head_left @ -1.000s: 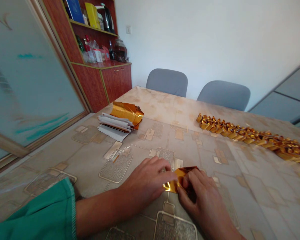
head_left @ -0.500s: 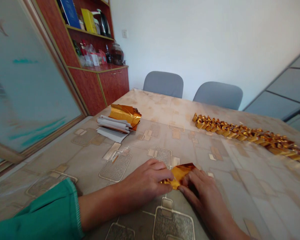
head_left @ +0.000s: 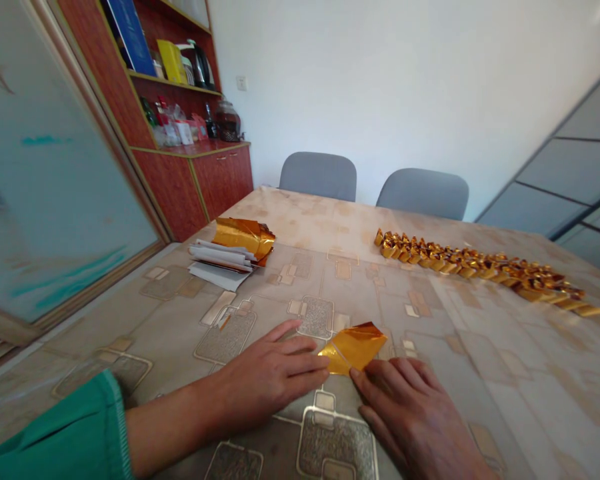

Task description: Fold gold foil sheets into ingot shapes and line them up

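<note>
A partly folded sheet of gold foil paper lies on the patterned tablecloth in front of me, with a crease across it and a pointed far corner. My left hand rests flat at its left end, fingers stretched and spread, fingertips at the paper's edge. From the right, my right hand touches the near edge with the index fingertip; its fingers lie loosely extended, not wrapped round the paper.
Toward the back left sits a stack of gold and white paper sheets. Rows of folded gold paper pieces stretch along the right. Two grey chairs stand beyond the table, near a wooden cabinet.
My left fingers have loosened from the paper and spread out. My right hand has slid down toward me, uncovering more of the paper. The view has tilted slightly.
</note>
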A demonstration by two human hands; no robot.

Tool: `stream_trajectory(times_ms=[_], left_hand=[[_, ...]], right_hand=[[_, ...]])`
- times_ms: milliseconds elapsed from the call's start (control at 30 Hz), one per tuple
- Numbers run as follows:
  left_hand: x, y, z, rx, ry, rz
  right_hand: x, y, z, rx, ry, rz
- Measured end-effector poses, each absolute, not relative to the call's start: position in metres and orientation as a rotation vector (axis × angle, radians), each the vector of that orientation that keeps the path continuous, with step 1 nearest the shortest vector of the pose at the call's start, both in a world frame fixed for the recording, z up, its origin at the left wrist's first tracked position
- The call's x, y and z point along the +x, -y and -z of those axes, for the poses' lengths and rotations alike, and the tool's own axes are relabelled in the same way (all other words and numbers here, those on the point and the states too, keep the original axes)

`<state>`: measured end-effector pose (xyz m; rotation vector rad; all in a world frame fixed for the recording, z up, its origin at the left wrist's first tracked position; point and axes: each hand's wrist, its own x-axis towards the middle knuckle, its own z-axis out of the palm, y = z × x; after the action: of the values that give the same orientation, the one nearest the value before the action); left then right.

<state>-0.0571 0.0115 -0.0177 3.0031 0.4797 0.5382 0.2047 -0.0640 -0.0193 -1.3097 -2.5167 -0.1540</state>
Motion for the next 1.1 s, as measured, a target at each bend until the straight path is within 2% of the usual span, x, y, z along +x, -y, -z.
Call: stream_trajectory(times_ms=[467, 633, 1100], left_hand=[[-0.034, 0.006, 0.019, 3.003, -0.663, -0.479], [-0.050, 0.006, 0.018, 2.861, -0.731, -0.491], [-0.058, 0.014, 0.015, 2.929, -0.770, -0.632]], right_hand=[[0.200, 0.063, 0.018, -1.402, 2.409, -0.101], [0.201, 0.062, 0.019, -1.400, 2.374, -0.094], [0.201, 0.062, 0.022, -1.374, 2.347, -0.089]])
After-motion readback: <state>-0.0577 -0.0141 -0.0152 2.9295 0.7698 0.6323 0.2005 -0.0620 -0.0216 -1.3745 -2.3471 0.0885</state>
